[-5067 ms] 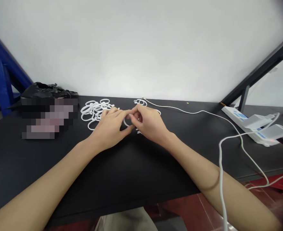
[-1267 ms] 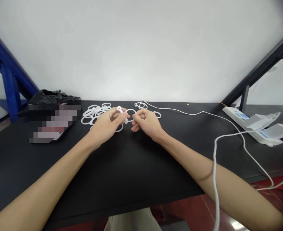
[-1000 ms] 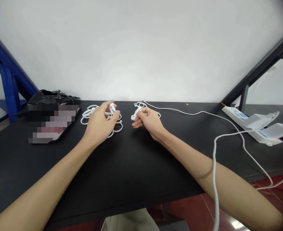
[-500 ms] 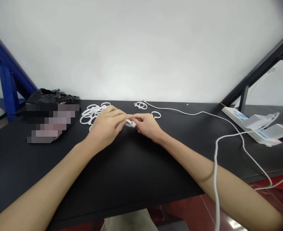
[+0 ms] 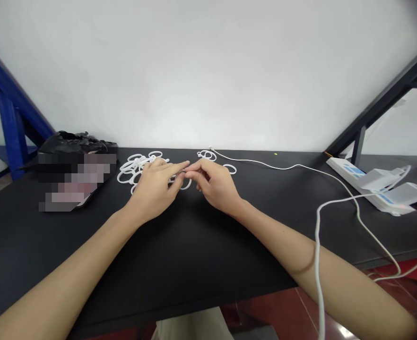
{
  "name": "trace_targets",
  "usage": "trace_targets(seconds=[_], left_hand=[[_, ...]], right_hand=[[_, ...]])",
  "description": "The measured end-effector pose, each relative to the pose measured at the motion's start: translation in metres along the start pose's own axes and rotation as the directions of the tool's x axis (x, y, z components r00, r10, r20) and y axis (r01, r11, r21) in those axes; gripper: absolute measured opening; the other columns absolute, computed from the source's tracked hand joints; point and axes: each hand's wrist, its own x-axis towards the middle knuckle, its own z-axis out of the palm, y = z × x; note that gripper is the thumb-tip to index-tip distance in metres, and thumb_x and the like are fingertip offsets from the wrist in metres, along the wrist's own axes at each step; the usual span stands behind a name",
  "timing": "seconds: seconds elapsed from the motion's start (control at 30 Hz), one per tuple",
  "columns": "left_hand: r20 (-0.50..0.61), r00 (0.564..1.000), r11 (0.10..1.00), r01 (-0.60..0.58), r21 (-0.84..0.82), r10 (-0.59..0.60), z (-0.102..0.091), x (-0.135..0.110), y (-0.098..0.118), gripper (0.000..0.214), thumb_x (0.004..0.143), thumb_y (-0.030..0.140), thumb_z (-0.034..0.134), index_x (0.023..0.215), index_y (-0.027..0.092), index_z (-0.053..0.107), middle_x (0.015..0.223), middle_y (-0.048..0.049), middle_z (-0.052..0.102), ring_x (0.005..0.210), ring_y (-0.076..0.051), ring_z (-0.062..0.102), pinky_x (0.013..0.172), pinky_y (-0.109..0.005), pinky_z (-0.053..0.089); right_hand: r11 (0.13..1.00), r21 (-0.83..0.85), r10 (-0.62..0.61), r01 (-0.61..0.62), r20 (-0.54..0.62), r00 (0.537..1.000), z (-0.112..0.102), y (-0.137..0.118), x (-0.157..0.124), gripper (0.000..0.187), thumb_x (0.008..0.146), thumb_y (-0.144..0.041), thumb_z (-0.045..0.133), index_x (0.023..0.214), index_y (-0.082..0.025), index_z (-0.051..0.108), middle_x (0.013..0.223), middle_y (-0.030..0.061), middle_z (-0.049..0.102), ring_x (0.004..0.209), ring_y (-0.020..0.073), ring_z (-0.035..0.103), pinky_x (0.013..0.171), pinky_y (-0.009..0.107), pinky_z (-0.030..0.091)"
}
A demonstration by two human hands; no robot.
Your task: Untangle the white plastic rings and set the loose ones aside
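Observation:
My left hand (image 5: 157,185) and my right hand (image 5: 213,184) meet fingertip to fingertip over the black table (image 5: 180,245), both pinched on a thin white plastic ring (image 5: 185,185) that hangs below the fingers. A pile of several white rings (image 5: 135,166) lies just left of and behind my left hand. A small cluster of white rings (image 5: 206,154) lies behind my right hand, and one more ring (image 5: 230,168) shows to its right.
A black bag (image 5: 75,141) with a blurred item sits at the back left. A white cable (image 5: 300,166) runs across the table to my right arm. White power strips with adapters (image 5: 378,186) lie at the right. Blue metal frame (image 5: 8,127) stands at the left.
Over the last second my hands parted, each with white pieces, then came back together; both fingertips now pinch one ring slightly further left and back.

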Motion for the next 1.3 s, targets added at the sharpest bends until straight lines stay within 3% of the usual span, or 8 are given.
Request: trace_targets(seconds=[0.13,0.4,0.53,0.73,0.83,0.97,1.1,1.3], left_hand=[[0.011,1.000,0.998,-0.011,-0.059,0.012,-0.001,-0.002,0.004,0.042,0.093,0.042,0.044,0.123,0.022,0.064,0.109,-0.0073,0.070,0.102,-0.028,0.054,0.096,-0.045,0.038],[0.020,0.995,0.995,-0.093,-0.046,0.094,0.004,-0.002,0.003,0.039,0.089,0.046,0.052,0.115,0.021,0.065,0.101,-0.0077,0.068,0.098,-0.027,0.055,0.094,-0.042,0.041],[-0.064,0.998,1.000,-0.024,0.013,0.025,0.005,-0.001,0.000,0.040,0.089,0.047,0.051,0.117,0.021,0.064,0.103,-0.0082,0.067,0.100,-0.029,0.055,0.095,-0.044,0.041],[-0.206,0.965,0.964,0.201,0.175,-0.164,0.004,0.000,-0.012,0.047,0.089,0.037,0.048,0.131,0.019,0.057,0.132,-0.0162,0.055,0.119,-0.040,0.044,0.097,-0.054,0.037],[-0.185,0.971,0.971,0.179,0.158,-0.149,0.005,-0.001,-0.011,0.044,0.090,0.036,0.046,0.130,0.022,0.057,0.132,-0.0146,0.054,0.119,-0.039,0.043,0.097,-0.054,0.036],[-0.098,0.991,0.982,0.107,0.157,-0.093,0.007,-0.003,-0.006,0.039,0.091,0.036,0.045,0.125,0.023,0.059,0.126,-0.0126,0.059,0.118,-0.037,0.044,0.098,-0.054,0.035],[-0.058,0.998,0.990,0.002,0.142,0.006,0.010,-0.002,-0.007,0.044,0.091,0.037,0.048,0.132,0.023,0.056,0.130,-0.0111,0.058,0.120,-0.034,0.044,0.101,-0.052,0.034],[0.009,0.997,0.980,-0.082,0.180,0.081,0.012,-0.004,-0.011,0.053,0.095,0.037,0.046,0.144,0.017,0.046,0.135,-0.0128,0.058,0.121,-0.034,0.044,0.102,-0.052,0.033]], right_hand=[[0.998,0.024,0.050,-0.049,-0.017,0.999,-0.004,0.003,0.003,0.018,0.094,-0.032,0.057,0.081,-0.021,0.061,0.072,-0.0032,0.064,0.060,0.0100,0.058,0.064,0.023,0.046],[0.993,0.061,0.105,-0.103,-0.026,0.994,0.001,0.004,0.002,0.018,0.095,-0.033,0.055,0.081,-0.021,0.059,0.072,-0.0031,0.066,0.059,0.0098,0.060,0.065,0.023,0.047],[0.984,-0.158,0.074,-0.082,-0.056,0.996,-0.008,0.010,0.007,0.023,0.098,-0.041,0.048,0.096,-0.022,0.061,0.076,-0.0009,0.066,0.067,0.0128,0.061,0.069,0.026,0.047],[0.582,-0.750,0.315,-0.314,-0.148,0.938,-0.036,0.025,0.012,0.035,0.088,-0.046,0.063,0.102,-0.015,0.062,0.117,0.0220,0.057,0.107,0.0366,0.057,0.077,0.044,0.049],[0.581,-0.752,0.406,-0.313,-0.065,0.911,-0.038,0.029,0.010,0.021,0.090,-0.031,0.060,0.101,-0.014,0.061,0.109,0.0209,0.059,0.099,0.0347,0.061,0.078,0.045,0.049],[0.713,-0.680,0.302,-0.173,0.075,0.950,-0.029,0.030,0.008,0.012,0.087,-0.010,0.052,0.093,-0.016,0.061,0.096,0.0118,0.063,0.088,0.0236,0.062,0.078,0.036,0.047],[0.894,-0.443,0.008,0.067,0.167,0.986,-0.022,0.031,0.009,0.014,0.087,-0.008,0.053,0.094,-0.018,0.060,0.098,0.0060,0.062,0.083,0.0165,0.059,0.078,0.030,0.047],[0.882,-0.351,-0.242,0.314,0.233,0.942,-0.019,0.021,0.008,0.018,0.090,-0.009,0.050,0.100,-0.020,0.061,0.105,0.0069,0.061,0.094,0.0177,0.058,0.084,0.029,0.047]])
